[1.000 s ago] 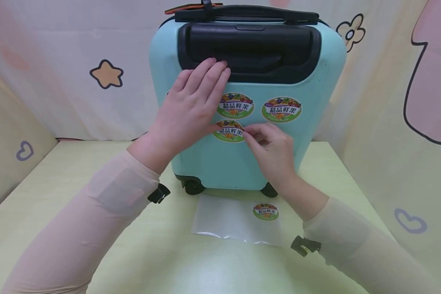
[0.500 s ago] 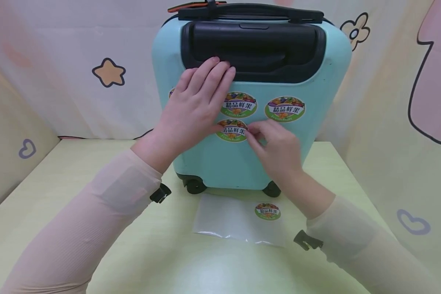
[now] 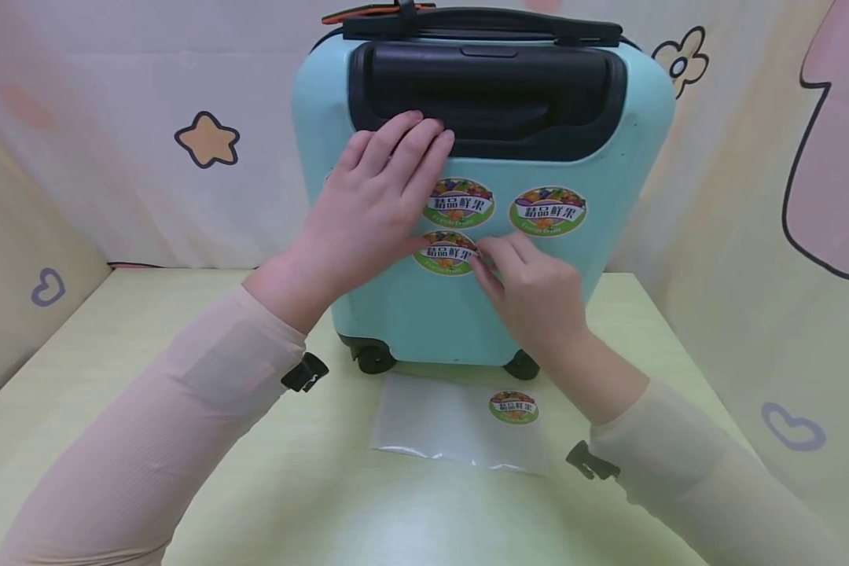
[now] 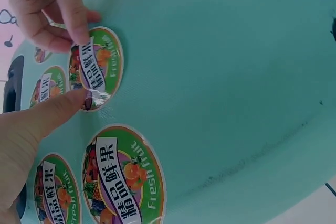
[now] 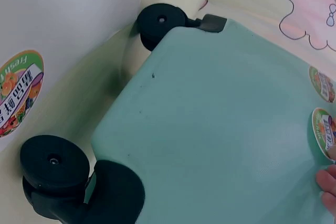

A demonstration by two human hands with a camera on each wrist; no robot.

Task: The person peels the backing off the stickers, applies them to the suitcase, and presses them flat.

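Observation:
A light-blue suitcase [image 3: 424,322] stands upright, bearing several oval fruit stickers. My left hand [image 3: 368,196] lies spread on its front, fingertips over the lower edge of the black handle recess. The left thumb presses the left edge of a lower sticker [image 3: 447,253]. At that sticker's right edge, the thumb and index finger of my right hand [image 3: 538,291] pinch it. The left wrist view shows the same sticker [image 4: 107,69] against the shell between both hands. Above it are a middle sticker [image 3: 460,203] and a right sticker [image 3: 548,211]. My left hand hides part of the suitcase front.
On the table [image 3: 311,487], in front of the suitcase wheels [image 3: 375,359], lies a clear glossy backing sheet [image 3: 431,420] with one sticker [image 3: 513,407] on it. A patterned curtain [image 3: 113,157] hangs behind and at the sides. The black carry handle [image 3: 481,23] tops the suitcase.
My right hand has shifted slightly to the right, its fingers still at the sticker's right edge. My left hand stays in place on the suitcase. The head view has moved a little.

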